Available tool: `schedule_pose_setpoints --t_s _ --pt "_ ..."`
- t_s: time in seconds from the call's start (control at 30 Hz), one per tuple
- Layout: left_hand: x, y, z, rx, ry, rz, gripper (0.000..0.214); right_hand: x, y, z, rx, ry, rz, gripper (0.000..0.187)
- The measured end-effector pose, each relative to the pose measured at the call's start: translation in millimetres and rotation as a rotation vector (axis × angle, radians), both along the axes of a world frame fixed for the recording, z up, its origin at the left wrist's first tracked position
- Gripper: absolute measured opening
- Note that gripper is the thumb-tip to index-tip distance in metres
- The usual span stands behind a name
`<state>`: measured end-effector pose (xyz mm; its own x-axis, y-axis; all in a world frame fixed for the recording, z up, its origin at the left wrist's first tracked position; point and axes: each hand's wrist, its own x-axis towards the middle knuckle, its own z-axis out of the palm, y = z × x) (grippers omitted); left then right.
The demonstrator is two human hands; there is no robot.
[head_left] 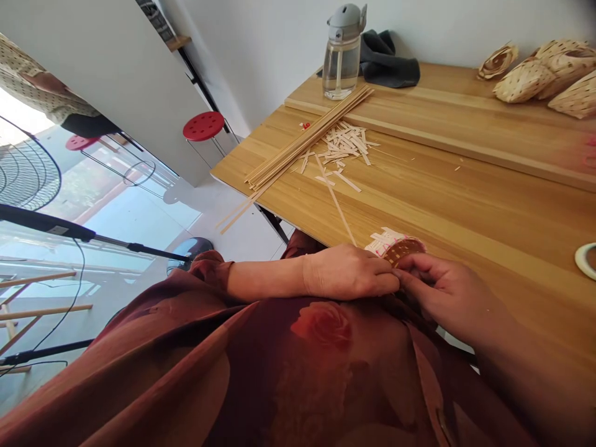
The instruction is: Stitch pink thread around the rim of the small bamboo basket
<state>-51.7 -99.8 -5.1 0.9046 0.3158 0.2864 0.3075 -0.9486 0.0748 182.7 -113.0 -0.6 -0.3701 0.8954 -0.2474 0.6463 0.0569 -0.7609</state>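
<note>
A small woven piece (404, 248) of pale, flat strips, with pink marks along its rim and a brown hollow inside, sits at the table's front edge against my body. My right hand (435, 284) is closed on its near side, thumb and forefinger pinched together. From the left, my left hand (351, 273) meets it with curled fingers, their tips touching the right hand's at the piece's lower edge. A long thin strip (336, 202) runs from the table to behind my left hand. The lower part of the woven piece is hidden by both hands.
A bundle of long strips (307, 139) overhangs the table's left edge beside a pile of short cut strips (347, 141). Behind stand a water bottle (341, 62) and a dark cloth (390, 61). Several woven slipper-shaped pieces (526, 81) lie back right; a tape roll (582, 261) lies right.
</note>
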Motion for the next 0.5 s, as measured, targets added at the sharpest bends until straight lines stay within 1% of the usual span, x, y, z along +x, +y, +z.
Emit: schedule_pose_setpoints --t_s 0.03,0.07,0.17,0.23,0.37,0.43,0.5 --pt "1.0 -0.6 -0.2 -0.017 0.014 0.004 0.023 -2.0 -1.5 0.2 -0.010 -0.003 -0.021 0.040" --pt "2.3 -1.1 -0.2 -0.031 0.029 0.006 0.024 -4.7 -3.5 1.1 0.015 -0.017 -0.051 0.039" --pt "6.3 -2.2 1.2 -0.053 0.049 0.015 0.029 -13.6 -10.8 4.8 0.188 -0.059 -0.138 0.037" --pt "8.5 -2.5 2.9 -0.054 0.034 0.025 0.031 -17.7 -15.7 5.5 0.286 -0.042 -0.173 0.037" --pt "10.5 -5.0 5.8 -0.075 0.016 0.051 0.033 -19.1 -22.8 2.8 0.332 0.004 -0.243 0.036" --pt "10.6 -7.9 6.0 -0.122 0.039 0.023 0.033 -17.7 -24.1 3.6 0.380 0.041 -0.326 0.034" --pt "10.0 -10.8 5.5 -0.180 0.055 -0.031 0.030 -16.5 -23.4 6.6 0.432 0.081 -0.424 0.029"
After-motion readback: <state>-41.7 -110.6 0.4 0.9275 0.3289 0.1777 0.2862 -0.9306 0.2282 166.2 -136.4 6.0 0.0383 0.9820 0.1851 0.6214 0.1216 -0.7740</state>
